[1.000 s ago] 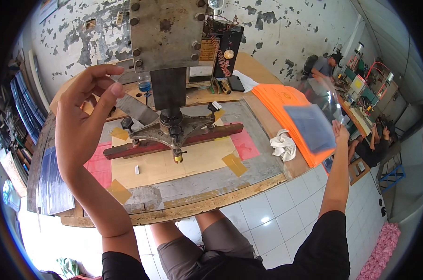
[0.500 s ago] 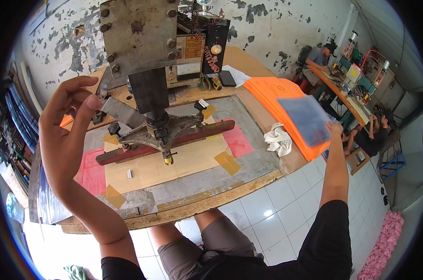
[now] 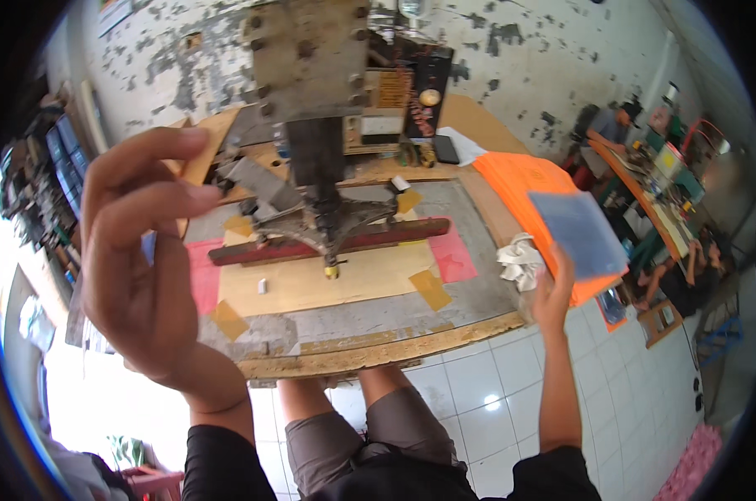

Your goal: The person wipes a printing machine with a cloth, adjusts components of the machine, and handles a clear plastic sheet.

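My left hand (image 3: 148,259) is raised at the left, its fingers loosely bent and apart, with nothing visible in it. On the right, my right hand (image 3: 555,292) is beside the crumpled white rag (image 3: 520,260) and the near edge of the stack of orange sheets (image 3: 511,179). Its fingers point up and look apart, somewhat blurred. A bluish clear plastic sheet (image 3: 580,234) lies on that stack, overhanging its right side. Between my hands stands a press with a red-sided bar (image 3: 365,247) over a pale board (image 3: 298,292) taped to a grey metal plate (image 3: 353,324).
The press's heavy steel column (image 3: 313,154) rises in front of me. Behind it lie pliers (image 3: 408,155) and a dark phone (image 3: 446,149). A wooden table edge (image 3: 394,349) faces me. Two other people sit at a bench (image 3: 637,188) far right.
My right hand has let go of the clear sheet and drawn back left, leaving the sheet on the orange stack. My left hand has come closer, and the whole view has shifted.
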`<state>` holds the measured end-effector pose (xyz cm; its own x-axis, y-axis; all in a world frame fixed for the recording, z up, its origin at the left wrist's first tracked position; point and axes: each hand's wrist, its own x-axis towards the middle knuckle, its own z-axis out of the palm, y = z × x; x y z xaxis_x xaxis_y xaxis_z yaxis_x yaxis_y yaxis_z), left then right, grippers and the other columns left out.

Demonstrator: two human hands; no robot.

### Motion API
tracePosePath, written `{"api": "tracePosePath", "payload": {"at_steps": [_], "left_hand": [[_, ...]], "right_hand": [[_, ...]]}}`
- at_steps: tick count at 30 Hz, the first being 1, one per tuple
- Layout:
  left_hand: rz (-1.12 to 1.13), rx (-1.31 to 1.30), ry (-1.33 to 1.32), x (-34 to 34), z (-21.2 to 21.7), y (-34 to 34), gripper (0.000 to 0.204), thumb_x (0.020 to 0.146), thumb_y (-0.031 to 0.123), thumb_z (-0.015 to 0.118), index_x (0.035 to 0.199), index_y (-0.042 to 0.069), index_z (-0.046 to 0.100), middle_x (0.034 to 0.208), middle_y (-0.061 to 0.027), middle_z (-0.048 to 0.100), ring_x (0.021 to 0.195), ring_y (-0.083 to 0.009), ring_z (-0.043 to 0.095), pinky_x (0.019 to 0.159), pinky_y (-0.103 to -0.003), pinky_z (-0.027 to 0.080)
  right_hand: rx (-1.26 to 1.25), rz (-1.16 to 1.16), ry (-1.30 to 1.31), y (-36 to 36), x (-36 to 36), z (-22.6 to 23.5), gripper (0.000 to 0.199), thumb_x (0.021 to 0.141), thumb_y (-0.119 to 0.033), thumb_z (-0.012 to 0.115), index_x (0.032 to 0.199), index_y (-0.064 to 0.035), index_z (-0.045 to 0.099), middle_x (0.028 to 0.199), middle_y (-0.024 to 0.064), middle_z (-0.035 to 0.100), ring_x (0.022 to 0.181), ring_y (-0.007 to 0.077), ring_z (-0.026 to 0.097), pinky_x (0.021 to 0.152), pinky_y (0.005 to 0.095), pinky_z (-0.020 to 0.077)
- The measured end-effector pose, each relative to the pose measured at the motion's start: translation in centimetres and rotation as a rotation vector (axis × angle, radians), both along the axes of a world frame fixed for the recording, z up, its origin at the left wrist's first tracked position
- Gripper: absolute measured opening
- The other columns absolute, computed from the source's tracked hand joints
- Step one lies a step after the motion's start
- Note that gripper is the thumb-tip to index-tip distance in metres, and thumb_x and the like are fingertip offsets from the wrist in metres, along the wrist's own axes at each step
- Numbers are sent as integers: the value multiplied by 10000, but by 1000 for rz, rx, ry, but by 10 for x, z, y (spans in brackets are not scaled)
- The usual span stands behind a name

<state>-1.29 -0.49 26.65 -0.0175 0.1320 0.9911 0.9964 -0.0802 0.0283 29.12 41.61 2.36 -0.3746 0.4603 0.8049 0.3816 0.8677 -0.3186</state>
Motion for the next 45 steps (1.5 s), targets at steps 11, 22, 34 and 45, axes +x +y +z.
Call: {"api": "tracePosePath", "payload": {"at_steps": [11, 22, 34, 45], "left_hand": [[431, -461, -507, -151, -121, -128, 337, 970, -140, 529, 1196, 32, 711, 1206, -126, 736, 1050, -244, 711, 942, -368, 547], [843, -688, -729, -206, -235, -259, 355, 856, 367, 909, 1043, 84, 804, 1172, -150, 728, 1048, -340, 714, 948, -449, 561], [711, -799, -1120, -236, -215, -246, 374, 742, 361, 975, 947, 71, 856, 1031, -168, 757, 975, -325, 760, 899, -462, 595], [765, -817, -1000, -250, -222, -249, 355, 751, 367, 969, 950, 93, 861, 1097, -170, 759, 1002, -328, 753, 921, -439, 596]], "right_hand": [[-143, 193, 119, -102, -48, -67, 288, 1043, -55, 681, 1322, 19, 691, 1298, 201, 722, 1197, 405, 688, 1046, 488, 533], [-422, 10, -625, -206, 81, -346, 225, 976, -80, 664, 1197, -53, 694, 1266, 150, 676, 1261, 351, 620, 1206, 627, 374], [-833, -9, -1503, -220, 141, -468, 291, 1023, -236, 621, 1271, -128, 729, 1190, 118, 756, 1209, 315, 713, 1095, 662, 481], [-772, 29, -1418, -191, 99, -460, 306, 1025, -295, 634, 1254, -122, 738, 1207, 108, 778, 1168, 308, 748, 1047, 640, 528]]}}
